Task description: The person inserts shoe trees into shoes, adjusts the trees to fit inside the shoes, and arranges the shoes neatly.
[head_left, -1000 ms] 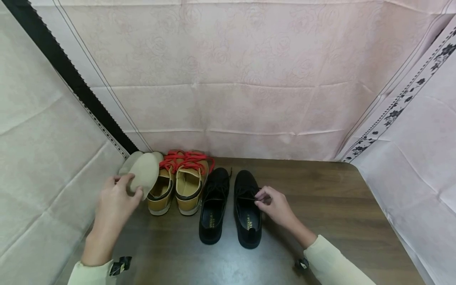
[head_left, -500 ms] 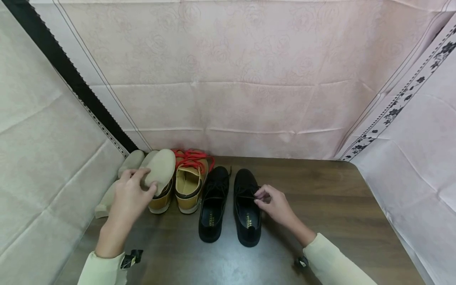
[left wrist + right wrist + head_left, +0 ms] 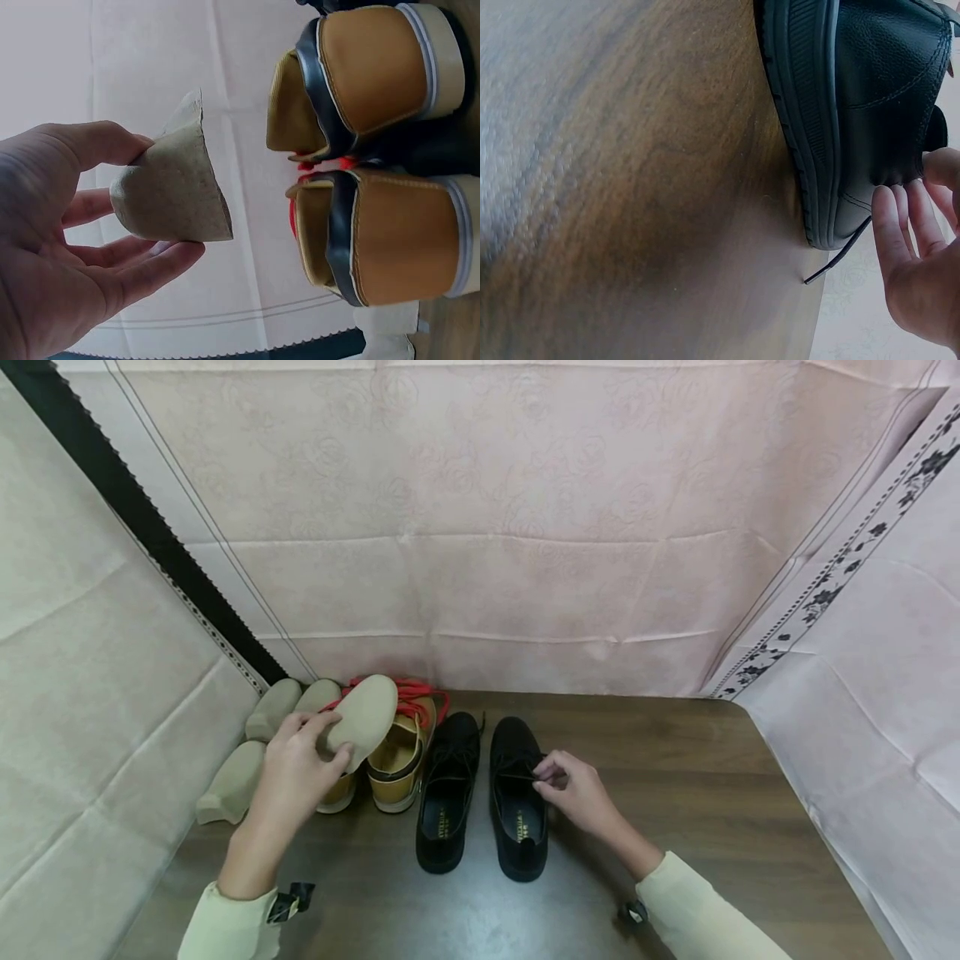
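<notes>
My left hand [image 3: 300, 781] holds a beige molded-pulp shoe insert [image 3: 369, 717] above the left tan shoe, covering much of that shoe from the head camera. Thumb and fingers grip the rounded end of the insert [image 3: 169, 187] in the left wrist view. The right tan shoe [image 3: 393, 781] has red laces [image 3: 416, 693]. Beside the pair stand two black lace-up shoes, a left one [image 3: 442, 752] and a right one [image 3: 517, 743]. My right hand [image 3: 581, 793] pinches the top edge of the right black shoe [image 3: 885, 82] at its outer side.
Three more beige inserts, a front one [image 3: 232, 785], one behind it [image 3: 273, 710] and another [image 3: 318, 695], lie at the left by the cloth wall. The wooden tabletop [image 3: 660, 760] runs to the right. Pale patterned cloth [image 3: 525, 527] rises behind.
My left hand has moved right with the insert, from among the other inserts to over the left tan shoe, bringing the front-left insert into sight. My right hand stays at the black shoe.
</notes>
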Demonstrator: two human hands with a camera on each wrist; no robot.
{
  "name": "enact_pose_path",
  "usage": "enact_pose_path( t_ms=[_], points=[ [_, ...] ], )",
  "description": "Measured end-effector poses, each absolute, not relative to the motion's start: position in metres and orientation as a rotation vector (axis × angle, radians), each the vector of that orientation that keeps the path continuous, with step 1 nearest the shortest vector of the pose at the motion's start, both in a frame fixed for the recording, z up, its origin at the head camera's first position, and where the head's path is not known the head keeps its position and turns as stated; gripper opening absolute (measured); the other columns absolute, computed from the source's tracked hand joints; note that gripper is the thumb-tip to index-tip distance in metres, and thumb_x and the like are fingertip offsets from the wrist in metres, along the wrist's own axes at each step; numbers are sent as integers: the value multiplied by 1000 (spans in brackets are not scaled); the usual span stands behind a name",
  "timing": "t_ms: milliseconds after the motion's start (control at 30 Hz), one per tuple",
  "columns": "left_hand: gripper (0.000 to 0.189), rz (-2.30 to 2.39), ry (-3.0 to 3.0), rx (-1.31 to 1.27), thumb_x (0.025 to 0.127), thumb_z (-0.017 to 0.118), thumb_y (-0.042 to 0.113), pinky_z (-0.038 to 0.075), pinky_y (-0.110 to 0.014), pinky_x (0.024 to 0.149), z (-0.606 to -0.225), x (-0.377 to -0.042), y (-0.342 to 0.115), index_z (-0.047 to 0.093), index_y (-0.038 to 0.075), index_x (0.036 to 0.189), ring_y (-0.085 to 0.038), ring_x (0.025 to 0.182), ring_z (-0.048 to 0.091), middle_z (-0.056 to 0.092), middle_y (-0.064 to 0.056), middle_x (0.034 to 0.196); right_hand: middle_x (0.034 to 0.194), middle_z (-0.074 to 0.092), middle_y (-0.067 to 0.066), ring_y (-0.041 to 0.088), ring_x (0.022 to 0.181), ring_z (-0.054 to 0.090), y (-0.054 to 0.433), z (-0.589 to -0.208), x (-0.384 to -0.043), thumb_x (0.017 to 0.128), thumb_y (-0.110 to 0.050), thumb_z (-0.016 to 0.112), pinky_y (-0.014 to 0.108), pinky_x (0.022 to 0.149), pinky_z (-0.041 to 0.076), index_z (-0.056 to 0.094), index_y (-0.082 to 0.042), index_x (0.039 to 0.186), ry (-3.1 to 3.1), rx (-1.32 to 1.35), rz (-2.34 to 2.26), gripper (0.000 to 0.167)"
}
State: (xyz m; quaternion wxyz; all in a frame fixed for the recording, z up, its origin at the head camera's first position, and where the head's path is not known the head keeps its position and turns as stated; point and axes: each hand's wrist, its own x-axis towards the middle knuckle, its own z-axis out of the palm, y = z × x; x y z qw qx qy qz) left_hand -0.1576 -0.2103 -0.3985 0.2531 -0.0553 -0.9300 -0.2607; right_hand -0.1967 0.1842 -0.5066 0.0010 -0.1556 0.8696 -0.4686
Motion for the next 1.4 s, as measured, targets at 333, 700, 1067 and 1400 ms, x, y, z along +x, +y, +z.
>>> enact_pose_path(
  t_ms=[333,700,1067,1400],
  points=[
    [38,-706,-2569,-212,84,80,6,55,-60,87,-398,-162,-192,72,0,120,-46,103,65,62,-26,117,101,69,-2,13,93,67,184,-506,-196,92,-7,77,24,82,58,69,-18,102,2728,-494,-1479,17],
    [39,-723,-2640,-292,85,80,9,56,-57,89,-392,-159,-168,71,2,123,-42,106,65,61,-23,120,100,69,-2,13,92,67,184,-506,-196,92,-7,78,23,82,58,69,-18,102,2737,-512,-1478,18],
    [41,-712,-2655,-396,84,83,12,57,-39,70,-387,-155,-150,71,4,122,-24,82,62,64,-16,116,101,69,-2,13,93,67,185,-504,-196,92,-7,77,25,83,58,69,-19,103,2737,-509,-1466,18],
    [38,-701,-2645,-528,83,84,10,60,-41,76,-392,-152,-140,72,3,119,-28,99,68,66,-14,117,100,69,-2,13,92,67,185,-506,-196,92,-8,77,24,83,59,68,-19,103,2727,-516,-1479,17]
  ],
)
